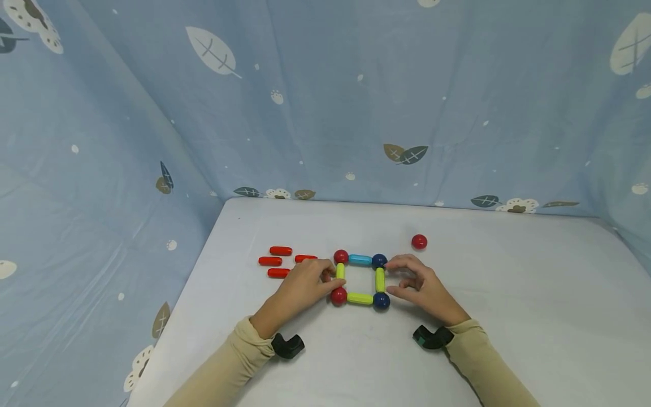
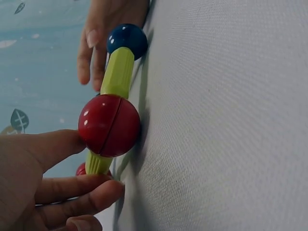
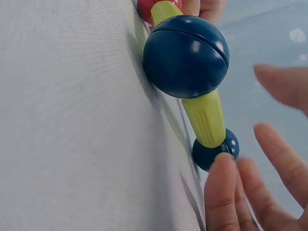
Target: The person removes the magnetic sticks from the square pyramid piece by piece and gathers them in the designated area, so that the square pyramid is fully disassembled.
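Observation:
A square of magnetic rods and balls lies on the white table [image 1: 325,367]. Its left corners are red balls [image 1: 338,296]; its right corners are dark blue balls [image 1: 381,301]. Yellow-green rods form the left [image 1: 340,272], near [image 1: 360,298] and right [image 1: 380,280] sides, and a light blue rod [image 1: 360,260] the far side. My left hand [image 1: 303,282] pinches the left yellow-green rod beside the near red ball, thumb tip partly hidden in the left wrist view. Fingers of my right hand [image 1: 422,285] touch the far dark blue ball [image 3: 204,156]; its thumb stands apart.
Several red rods [image 1: 281,251] lie left of the square, one partly behind my left hand. A loose red ball [image 1: 419,242] sits to the far right. Behind the table hangs a blue leaf-patterned cloth [image 1: 325,113]. Black bands [image 1: 287,346] are on both wrists.

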